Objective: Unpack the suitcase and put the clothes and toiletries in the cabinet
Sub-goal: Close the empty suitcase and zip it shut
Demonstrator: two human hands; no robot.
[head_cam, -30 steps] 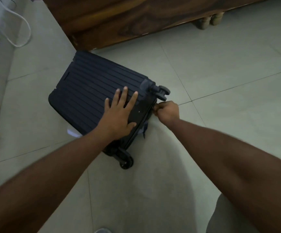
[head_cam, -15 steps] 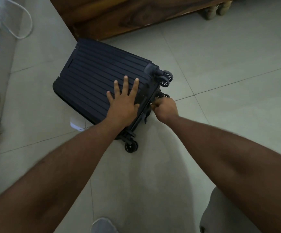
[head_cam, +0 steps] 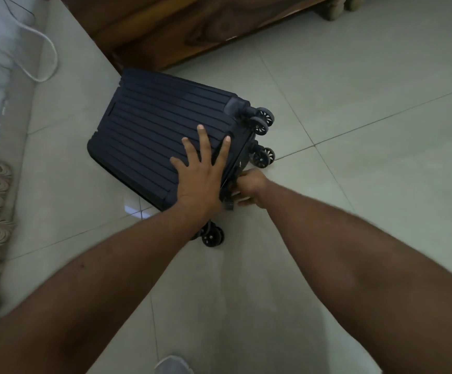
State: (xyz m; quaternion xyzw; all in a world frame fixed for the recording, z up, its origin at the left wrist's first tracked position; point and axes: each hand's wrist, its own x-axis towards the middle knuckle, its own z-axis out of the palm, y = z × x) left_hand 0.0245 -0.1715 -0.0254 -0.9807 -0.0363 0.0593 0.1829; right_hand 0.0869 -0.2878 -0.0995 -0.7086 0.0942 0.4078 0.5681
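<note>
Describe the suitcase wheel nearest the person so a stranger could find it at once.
Start at the dark ribbed suitcase lying flat on the pale tiled floor below the wooden furniture. Follow its wheeled end down past the left hand pressing on the shell. The wheel juts out just beyond that wrist, alone, while two others cluster at the far corner.
</note>
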